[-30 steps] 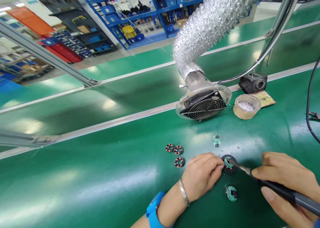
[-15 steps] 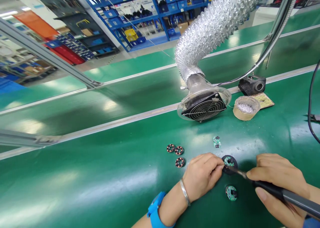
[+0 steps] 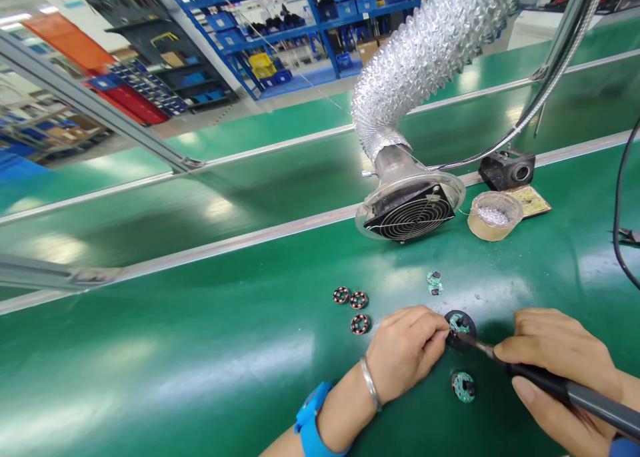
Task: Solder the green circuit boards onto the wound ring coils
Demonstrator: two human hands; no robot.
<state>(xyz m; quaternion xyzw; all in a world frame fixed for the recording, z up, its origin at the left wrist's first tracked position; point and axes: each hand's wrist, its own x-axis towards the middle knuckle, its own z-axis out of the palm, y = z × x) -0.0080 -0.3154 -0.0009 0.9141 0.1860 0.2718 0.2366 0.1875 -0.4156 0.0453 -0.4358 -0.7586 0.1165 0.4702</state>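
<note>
Gripping soldering iron (image 3: 545, 379) by handle in right hand (image 3: 567, 353), tip (image 3: 467, 339) angled to circuit board (image 3: 459, 322) ringed by black holder (image 3: 453, 343) on surface (image 3: 200, 350); my left hand (image 3: 407, 350) pinched together at holder's edge, probably steadying it.

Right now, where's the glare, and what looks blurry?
Head view: broad glare on the green table, left of the left hand; head view, upper left: background shelving looks blurred; head view: focus at the tip of the soldering iron is hard to judge.
</note>
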